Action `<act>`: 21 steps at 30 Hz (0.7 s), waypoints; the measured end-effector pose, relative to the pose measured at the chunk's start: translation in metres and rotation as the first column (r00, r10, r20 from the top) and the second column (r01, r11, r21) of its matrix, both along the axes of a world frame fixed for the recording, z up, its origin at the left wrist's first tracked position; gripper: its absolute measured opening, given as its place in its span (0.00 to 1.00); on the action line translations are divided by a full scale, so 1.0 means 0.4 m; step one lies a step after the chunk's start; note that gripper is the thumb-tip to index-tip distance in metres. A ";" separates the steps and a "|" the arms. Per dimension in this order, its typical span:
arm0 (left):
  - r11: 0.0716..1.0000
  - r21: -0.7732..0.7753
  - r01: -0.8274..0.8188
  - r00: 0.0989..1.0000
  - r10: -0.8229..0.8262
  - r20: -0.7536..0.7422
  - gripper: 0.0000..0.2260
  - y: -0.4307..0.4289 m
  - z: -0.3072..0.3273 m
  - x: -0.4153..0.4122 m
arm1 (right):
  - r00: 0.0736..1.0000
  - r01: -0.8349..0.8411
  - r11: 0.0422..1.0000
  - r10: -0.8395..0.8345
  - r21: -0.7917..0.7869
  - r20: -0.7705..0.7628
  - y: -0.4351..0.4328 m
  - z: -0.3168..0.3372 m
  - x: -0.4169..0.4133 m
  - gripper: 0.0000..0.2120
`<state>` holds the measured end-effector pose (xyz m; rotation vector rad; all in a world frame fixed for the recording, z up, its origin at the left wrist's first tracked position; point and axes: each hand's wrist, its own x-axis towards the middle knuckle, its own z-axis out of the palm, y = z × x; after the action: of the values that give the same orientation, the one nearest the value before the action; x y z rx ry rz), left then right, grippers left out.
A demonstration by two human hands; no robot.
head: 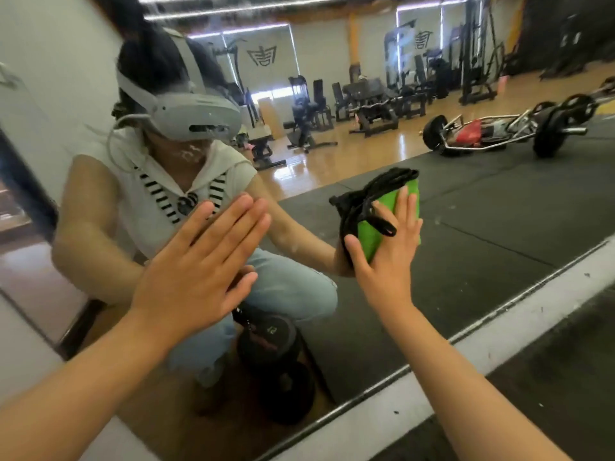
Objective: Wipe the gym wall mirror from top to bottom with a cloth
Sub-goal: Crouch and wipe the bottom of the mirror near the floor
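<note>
While the person crouches low in front of the gym wall mirror (466, 211), both hands are up against the glass. The left hand (199, 261) is laid flat on it, palm to the mirror, fingers straight and held close together, thumb sticking out a bit to the side, nothing under it. The right hand (389, 257) is off to the right and presses a bright green cloth (369, 241) onto the glass. Its fingers are straight and slightly fanned over the cloth, with the thumb spread out at the cloth's lower left corner, so it's pushing with a flat hand rather than gripping. The cloth sits in the lower part of the mirror, not far above the bottom edge, folded into a roughly square pad.

There's a black cord (362, 201) bunched along the top and left side of the cloth, and one loop of it runs across by the fingers. I can't tell if it's attached to the cloth or just caught up with it.

In the reflection you get the person in a pale sleeveless top and light jeans wearing a grey headset (196, 118), a black dumbbell (266, 337) on the floor by their knee, a loaded barbell (545, 128) lying on the dark mats, and a bunch of benches and machines further back on the wood floor. Below the mirror runs a white strip of wall (466, 347), then black rubber flooring (565, 377)
</note>
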<state>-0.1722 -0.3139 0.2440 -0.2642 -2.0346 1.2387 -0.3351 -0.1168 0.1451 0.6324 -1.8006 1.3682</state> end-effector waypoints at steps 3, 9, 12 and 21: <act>0.999 0.009 0.031 0.999 -0.031 -0.021 0.30 -0.006 -0.005 -0.006 | 0.994 0.098 0.995 -0.098 0.013 -0.052 -0.010 0.031 -0.024 0.31; 0.999 0.035 0.038 0.999 -0.038 -0.005 0.28 -0.007 -0.012 -0.003 | 0.957 0.118 0.929 -0.011 0.351 -0.291 -0.123 -0.105 0.112 0.32; 0.996 0.075 0.056 0.998 -0.056 0.002 0.29 0.002 0.004 0.018 | 0.927 0.154 0.901 0.009 0.404 -0.374 -0.092 -0.092 0.077 0.29; 0.991 0.130 -0.008 0.986 0.029 -0.166 0.29 -0.161 -0.026 0.174 | 0.907 0.095 0.944 0.049 0.316 -0.418 -0.163 0.103 0.121 0.30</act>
<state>-0.1026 -0.3785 0.2335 -0.0766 -1.9649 1.0961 -0.2866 -0.1819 0.1864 0.9978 -1.6771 0.8283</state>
